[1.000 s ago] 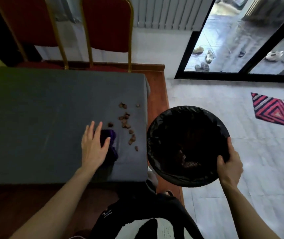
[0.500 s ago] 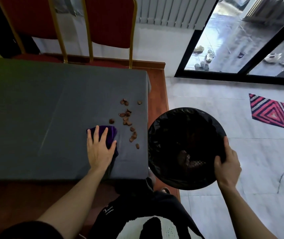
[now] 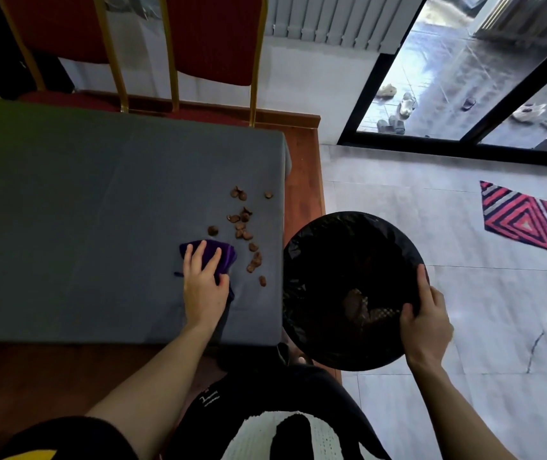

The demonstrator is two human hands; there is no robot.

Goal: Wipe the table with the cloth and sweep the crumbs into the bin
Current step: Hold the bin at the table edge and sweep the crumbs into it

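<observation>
The left hand (image 3: 204,287) lies flat, fingers spread, pressing a purple cloth (image 3: 224,255) onto the grey table (image 3: 83,210) near its right end. Brown crumbs (image 3: 243,227) lie scattered just right of the cloth, between it and the table's right edge. The right hand (image 3: 426,318) grips the rim of a black-lined bin (image 3: 331,260), thumb inside and fingers outside, holding it just beside that edge. Some debris lies in the bin's bottom. Two red chairs (image 3: 212,34) stand behind the table.

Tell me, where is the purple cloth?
The folded purple cloth lies on the grey table under the left hand, just left of the brown crumbs.
</observation>
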